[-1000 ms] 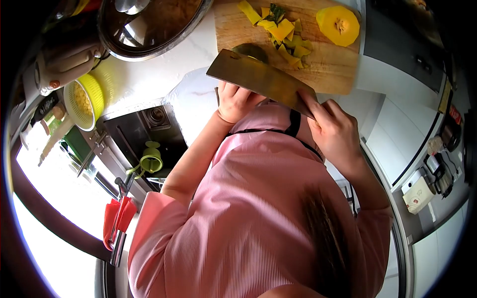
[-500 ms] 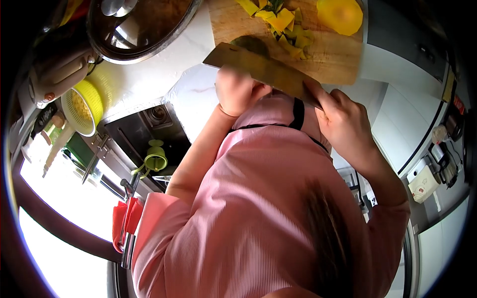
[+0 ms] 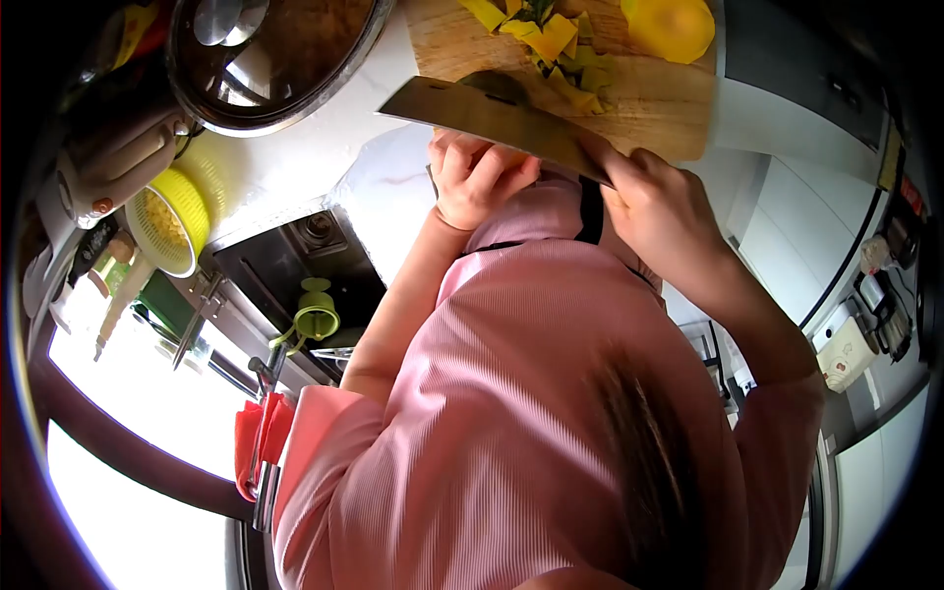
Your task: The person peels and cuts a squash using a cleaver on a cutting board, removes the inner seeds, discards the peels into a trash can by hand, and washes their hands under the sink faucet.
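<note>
My right hand grips the handle end of a broad cleaver, its blade slanting up and left over the near edge of a wooden cutting board. Just below the blade is my left hand, its fingers curled; the blade partly covers them, and what they hold, if anything, is hidden. Behind the blade a dark green rounded piece shows on the board, mostly covered. Yellow peel scraps with green bits lie farther back. A round yellow piece that looks like pumpkin rests at the board's far right.
A lidded pan stands left of the board. Farther left is a yellow colander holding small pale pieces. Below it are a dark sink, a green strainer cup and a red cloth.
The cleaver has shifted left and slightly up with my right hand. My left hand's fingers have come more into sight below the blade. The whole view has shifted slightly.
</note>
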Available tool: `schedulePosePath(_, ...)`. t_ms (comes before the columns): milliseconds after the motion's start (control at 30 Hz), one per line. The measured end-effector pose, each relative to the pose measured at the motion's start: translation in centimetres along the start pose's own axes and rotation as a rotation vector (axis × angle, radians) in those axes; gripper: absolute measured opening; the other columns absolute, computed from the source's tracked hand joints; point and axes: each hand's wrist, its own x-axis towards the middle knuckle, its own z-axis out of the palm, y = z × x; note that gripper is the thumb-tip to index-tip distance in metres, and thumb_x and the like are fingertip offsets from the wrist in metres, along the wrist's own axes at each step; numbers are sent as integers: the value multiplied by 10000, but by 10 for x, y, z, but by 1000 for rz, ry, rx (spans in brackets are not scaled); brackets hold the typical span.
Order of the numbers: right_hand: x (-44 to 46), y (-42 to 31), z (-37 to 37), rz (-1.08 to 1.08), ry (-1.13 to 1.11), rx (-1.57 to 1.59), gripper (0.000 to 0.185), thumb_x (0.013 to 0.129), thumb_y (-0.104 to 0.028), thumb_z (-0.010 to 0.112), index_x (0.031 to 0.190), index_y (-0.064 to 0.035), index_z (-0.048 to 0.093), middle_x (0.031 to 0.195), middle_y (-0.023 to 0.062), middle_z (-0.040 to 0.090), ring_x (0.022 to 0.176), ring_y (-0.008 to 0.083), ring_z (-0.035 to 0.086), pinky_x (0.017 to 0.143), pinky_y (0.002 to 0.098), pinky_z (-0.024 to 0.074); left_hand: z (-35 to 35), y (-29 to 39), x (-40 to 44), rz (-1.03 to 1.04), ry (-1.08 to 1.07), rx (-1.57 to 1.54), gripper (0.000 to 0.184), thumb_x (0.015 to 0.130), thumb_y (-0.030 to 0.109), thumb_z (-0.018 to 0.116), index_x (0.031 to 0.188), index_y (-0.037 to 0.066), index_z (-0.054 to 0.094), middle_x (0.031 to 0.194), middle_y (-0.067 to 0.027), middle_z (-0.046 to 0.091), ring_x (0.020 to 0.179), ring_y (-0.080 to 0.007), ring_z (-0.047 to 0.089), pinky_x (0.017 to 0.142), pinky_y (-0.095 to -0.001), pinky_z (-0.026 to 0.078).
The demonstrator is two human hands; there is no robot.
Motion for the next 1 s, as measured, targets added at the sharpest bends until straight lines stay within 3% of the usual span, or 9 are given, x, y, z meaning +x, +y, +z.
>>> schedulePosePath(167,0,5,6,4,15,28,321,810,-32,588,1131,-46,591,709,181,627,614,350,651,530,416,538,-1,5,8,-28,12,-9,237,631,229,828,790,185,657,899,-17,543,825,-217,552,765,-337,427)
schedulePosePath(367,5,6,7,-10,39,16,320,823,-18,557,1138,-48,601,693,163,641,618,335,654,536,418,536,-3,6,14,-11,-7,-32,238,670,235,818,845,179,667,960,-19,576,866,-224,573,808,-346,449)
schedulePosePath(433,1,13,8,37,-2,59,382,841,-60,612,1223,-68,602,781,180,645,694,358,647,599,431,527,-1,5,13,-9,4,-39,260,670,235,821,877,177,674,974,-19,584,881,-224,578,820,-345,454)
schedulePosePath(633,31,11,25,92,-163,50,365,848,-70,602,1213,-52,599,786,180,644,722,365,647,609,444,523,0,3,13,4,-6,-37,327,657,232,830,944,167,687,996,-19,601,913,-218,582,834,-350,458)
schedulePosePath(667,23,13,26,75,-75,37,357,847,-63,599,1204,-49,605,778,180,647,700,370,646,613,441,523,-1,3,11,5,-16,-47,334,655,232,831,950,165,689,997,-19,603,920,-217,582,834,-351,458)
schedulePosePath(767,15,20,22,104,-87,53,359,853,-57,585,1211,-49,609,783,186,654,699,379,648,618,448,523,0,4,10,-4,-3,-47,339,655,234,829,956,167,688,1005,-20,606,929,-216,580,840,-355,455)
schedulePosePath(867,38,17,30,93,-113,57,124,849,-77,589,953,-25,631,720,206,638,668,395,640,600,470,518,0,3,10,14,-6,-12,338,661,267,845,943,158,694,972,-37,628,906,-237,582,854,-338,454)
schedulePosePath(933,48,25,45,53,-39,100,113,843,-94,600,777,-8,566,661,220,608,624,411,622,576,479,504,-1,5,12,4,-7,-11,350,660,264,846,956,159,693,984,-36,625,906,-237,583,856,-339,455)
schedulePosePath(1000,47,26,52,68,6,97,106,846,-91,595,786,-6,575,659,226,602,623,418,617,574,484,501,-1,4,10,3,-24,-8,373,656,276,847,975,162,691,1010,-34,616,930,-238,578,861,-349,453)
